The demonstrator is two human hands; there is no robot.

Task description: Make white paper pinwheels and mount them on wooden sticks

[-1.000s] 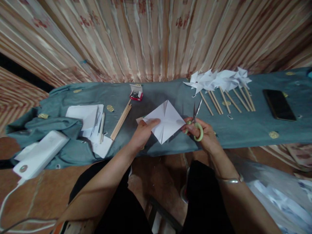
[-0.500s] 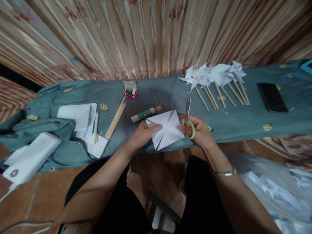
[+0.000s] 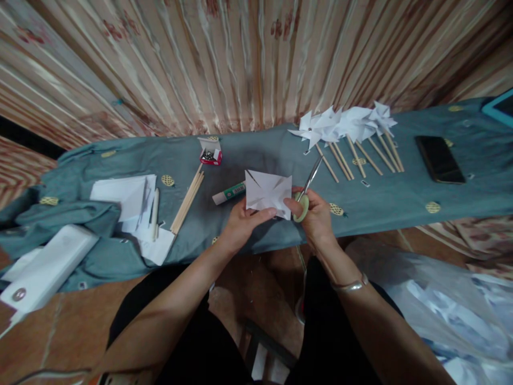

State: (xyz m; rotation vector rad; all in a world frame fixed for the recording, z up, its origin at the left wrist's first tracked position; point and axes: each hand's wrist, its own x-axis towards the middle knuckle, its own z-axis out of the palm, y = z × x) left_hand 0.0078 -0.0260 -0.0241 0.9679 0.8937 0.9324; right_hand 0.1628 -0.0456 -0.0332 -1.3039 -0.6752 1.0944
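Between my hands is a white paper square with slits cut inward from its corners. My left hand grips its lower left edge, thumb on top. My right hand has scissors hooked on its fingers by the pale green handles, blades pointing up and away; its thumb also presses the paper's right edge. Just left of the paper, partly covered by it, lies a glue stick. Several white paper pinwheels on wooden sticks rest in a row beyond my right hand.
Left on the cloth-covered table are a small red box of metal pins, wooden sticks, stacked paper, a white pen-like stick and a white device. A phone lies right; a plastic bag is below.
The paper has been turned and tilted between my hands. My left hand has shifted to its lower edge. The scissors now lean to the right instead of pointing nearly straight up.
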